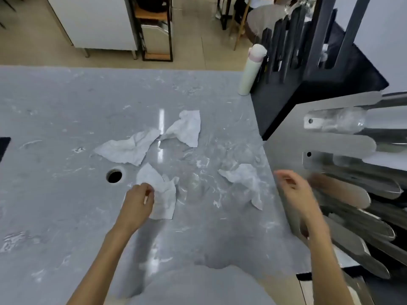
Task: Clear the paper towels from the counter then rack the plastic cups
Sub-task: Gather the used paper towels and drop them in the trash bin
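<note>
Several crumpled white paper towels lie on the grey marble counter (55, 119). My left hand (138, 200) pinches the left edge of the nearest paper towel (164, 194), which still rests on the counter. Other paper towels lie at the centre left (125, 149), further back (186, 128) and to the right (244, 178). Clear plastic cups (193, 183) lie faintly visible among them, hard to make out. My right hand (294, 189) hovers open and blurred over the counter's right edge, next to the metal cup rack (343, 190). One clear cup (343, 119) sits on an upper prong.
A round hole (114, 176) is cut in the counter just left of my left hand. A white cylinder (251, 71) stands at the back right corner beside a black slotted stand (286, 51). The rack's metal prongs stick out toward the right hand.
</note>
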Demonstrator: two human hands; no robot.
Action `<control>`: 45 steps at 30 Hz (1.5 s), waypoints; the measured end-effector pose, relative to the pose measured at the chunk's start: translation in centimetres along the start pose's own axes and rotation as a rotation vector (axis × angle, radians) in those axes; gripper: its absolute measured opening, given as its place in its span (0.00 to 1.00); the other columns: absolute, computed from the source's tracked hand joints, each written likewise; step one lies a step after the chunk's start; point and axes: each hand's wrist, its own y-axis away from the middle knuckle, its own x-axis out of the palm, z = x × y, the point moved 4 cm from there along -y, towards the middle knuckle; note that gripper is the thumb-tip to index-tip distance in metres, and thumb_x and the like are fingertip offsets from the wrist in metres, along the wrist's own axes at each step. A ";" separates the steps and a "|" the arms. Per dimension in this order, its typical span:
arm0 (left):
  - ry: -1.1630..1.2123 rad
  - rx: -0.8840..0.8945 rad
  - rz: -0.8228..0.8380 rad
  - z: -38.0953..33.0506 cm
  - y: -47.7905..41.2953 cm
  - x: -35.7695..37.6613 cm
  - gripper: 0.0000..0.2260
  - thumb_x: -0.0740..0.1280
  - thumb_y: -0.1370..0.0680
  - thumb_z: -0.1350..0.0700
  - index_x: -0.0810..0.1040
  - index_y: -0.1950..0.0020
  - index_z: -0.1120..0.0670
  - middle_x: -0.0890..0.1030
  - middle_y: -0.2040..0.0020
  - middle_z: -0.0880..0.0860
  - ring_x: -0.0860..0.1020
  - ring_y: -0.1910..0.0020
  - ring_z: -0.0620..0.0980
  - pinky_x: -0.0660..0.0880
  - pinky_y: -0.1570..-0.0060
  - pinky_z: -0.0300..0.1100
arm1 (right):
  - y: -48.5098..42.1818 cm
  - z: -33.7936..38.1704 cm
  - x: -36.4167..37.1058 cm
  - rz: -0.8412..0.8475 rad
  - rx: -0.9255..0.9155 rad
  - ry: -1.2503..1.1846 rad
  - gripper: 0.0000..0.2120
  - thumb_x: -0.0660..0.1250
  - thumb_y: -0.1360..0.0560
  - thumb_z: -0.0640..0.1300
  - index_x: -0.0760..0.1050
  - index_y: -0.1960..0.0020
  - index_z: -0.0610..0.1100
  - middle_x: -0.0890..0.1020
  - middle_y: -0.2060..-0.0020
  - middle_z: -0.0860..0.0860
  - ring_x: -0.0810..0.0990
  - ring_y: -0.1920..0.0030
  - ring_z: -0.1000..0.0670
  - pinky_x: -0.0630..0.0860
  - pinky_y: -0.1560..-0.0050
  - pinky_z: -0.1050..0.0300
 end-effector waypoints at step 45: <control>-0.292 0.079 0.061 4.4 -16.0 -7.0 0.17 0.57 0.15 0.46 0.75 0.43 0.58 0.77 0.44 0.58 0.73 0.40 0.60 0.73 0.48 0.53 | -16.7 23.4 27.7 0.359 -0.128 0.634 0.19 0.62 0.19 0.47 0.73 0.32 0.38 0.78 0.34 0.39 0.74 0.32 0.39 0.62 0.34 0.52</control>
